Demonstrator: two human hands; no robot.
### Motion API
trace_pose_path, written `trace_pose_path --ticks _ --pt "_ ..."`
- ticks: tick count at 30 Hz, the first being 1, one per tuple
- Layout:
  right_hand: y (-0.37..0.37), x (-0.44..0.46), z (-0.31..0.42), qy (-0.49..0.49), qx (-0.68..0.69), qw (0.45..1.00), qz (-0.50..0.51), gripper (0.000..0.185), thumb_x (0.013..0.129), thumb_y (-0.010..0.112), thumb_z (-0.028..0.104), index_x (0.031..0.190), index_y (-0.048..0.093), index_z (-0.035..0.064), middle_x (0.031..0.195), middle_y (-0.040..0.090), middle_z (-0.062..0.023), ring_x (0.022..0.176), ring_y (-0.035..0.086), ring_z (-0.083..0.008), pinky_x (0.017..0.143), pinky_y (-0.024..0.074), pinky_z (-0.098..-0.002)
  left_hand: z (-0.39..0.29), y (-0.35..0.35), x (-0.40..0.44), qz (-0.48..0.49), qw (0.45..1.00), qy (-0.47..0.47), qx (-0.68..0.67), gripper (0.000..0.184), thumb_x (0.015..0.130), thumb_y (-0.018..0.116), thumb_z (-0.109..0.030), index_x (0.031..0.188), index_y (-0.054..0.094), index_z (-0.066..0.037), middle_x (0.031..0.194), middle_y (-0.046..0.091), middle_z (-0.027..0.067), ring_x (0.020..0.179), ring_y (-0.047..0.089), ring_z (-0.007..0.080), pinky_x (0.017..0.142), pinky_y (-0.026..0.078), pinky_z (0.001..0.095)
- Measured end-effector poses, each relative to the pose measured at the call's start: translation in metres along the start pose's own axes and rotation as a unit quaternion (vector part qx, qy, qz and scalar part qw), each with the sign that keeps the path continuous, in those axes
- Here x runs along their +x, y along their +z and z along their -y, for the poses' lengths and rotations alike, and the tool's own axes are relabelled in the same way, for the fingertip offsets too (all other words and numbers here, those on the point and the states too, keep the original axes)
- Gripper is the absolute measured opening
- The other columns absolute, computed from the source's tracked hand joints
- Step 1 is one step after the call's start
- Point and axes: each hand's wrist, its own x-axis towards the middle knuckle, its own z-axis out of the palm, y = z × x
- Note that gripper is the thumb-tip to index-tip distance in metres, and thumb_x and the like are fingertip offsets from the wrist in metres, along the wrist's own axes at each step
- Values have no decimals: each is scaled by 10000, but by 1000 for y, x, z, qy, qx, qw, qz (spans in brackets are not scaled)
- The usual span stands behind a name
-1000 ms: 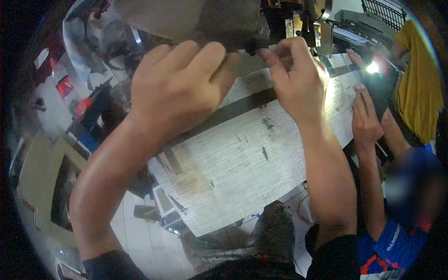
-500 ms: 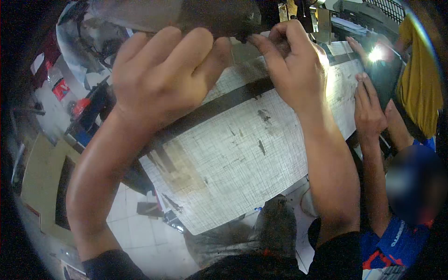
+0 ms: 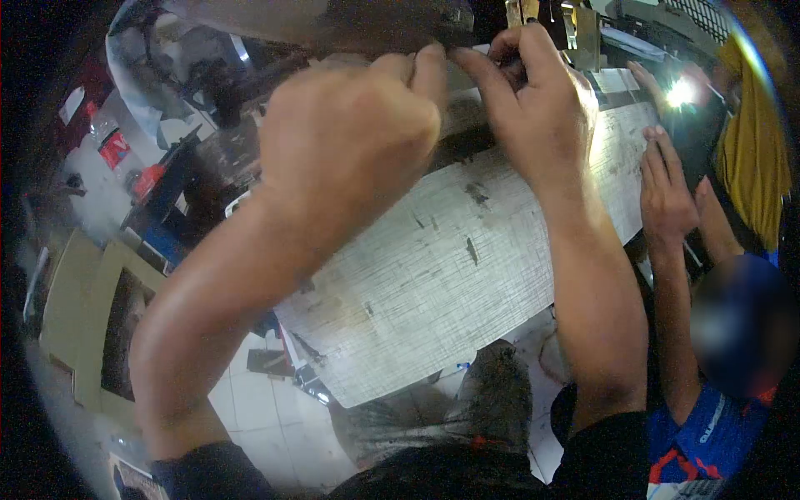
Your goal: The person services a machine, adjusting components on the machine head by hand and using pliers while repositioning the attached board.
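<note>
Both of my hands are raised over the far side of a pale, scratched board [image 3: 433, 267] with a dark strip across it. My left hand [image 3: 354, 125] is curled closed, its back toward me; whatever its fingers hold is hidden. Beside it, my right hand [image 3: 537, 104] has thumb and index bent toward each other near a dark machine part [image 3: 392, 25]. What lies between those fingertips is too small and dark to make out.
At the right, another person's hand [image 3: 669, 187] rests by the board's edge, near a bright light [image 3: 681, 92]. Someone in yellow cloth [image 3: 750, 150] stands behind. A red-labelled bottle [image 3: 112, 148] and a cardboard box [image 3: 87, 325] are at the left.
My left hand moved left, then came back right and closer to my right hand. My right hand shifted slightly. The other person's hand stays by the board's edge.
</note>
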Motion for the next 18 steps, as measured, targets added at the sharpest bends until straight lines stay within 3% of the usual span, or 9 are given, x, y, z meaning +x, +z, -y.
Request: trace_pose_path --ticks 5,7,8,9,14,18 --pt "-4 -2 4 -6 -37 999 -5 280 835 754 268 932 593 60 745 622 -67 664 617 -178 612 484 -305 -4 0 -7 81 976 -114 -165 369 895 602 -236 1256 588 -162 720 666 103 588 652 309 549 527 418" --pt "0 -1 2 -25 -25 999 -23 261 817 749 264 924 594 84 799 633 -68 696 634 -242 621 496 -363 -1 -2 -8 117 958 -123 -232 449 896 605 -264 1324 517 -161 683 651 151 601 647 361 575 529 458" --pt "2 -2 0 -40 -16 998 -40 245 798 744 260 917 595 108 854 643 -70 729 651 -305 630 508 -421 0 -2 -10 114 958 -124 -232 449 896 605 -264 1324 517 -161 683 651 151 601 647 361 575 529 458" --pt "2 -1 0 -44 -17 998 -40 245 798 744 260 917 595 108 854 643 -70 729 651 -305 630 508 -421 1 -1 -13 121 954 -127 -245 476 891 609 -271 1338 497 -152 665 645 161 600 645 370 581 528 466" --pt "-2 1 3 -150 -101 983 -29 237 722 740 158 946 670 191 887 571 -15 822 602 -245 689 492 -398 4 5 -13 123 934 -137 -305 502 892 601 -264 1355 469 -123 659 643 180 609 644 387 596 527 479" --pt "-3 2 9 -150 -141 978 -29 276 696 723 133 945 698 248 883 542 -5 818 575 -232 682 485 -390 2 2 -13 125 931 -144 -311 503 887 601 -263 1345 474 -97 662 647 176 618 648 382 615 526 484"
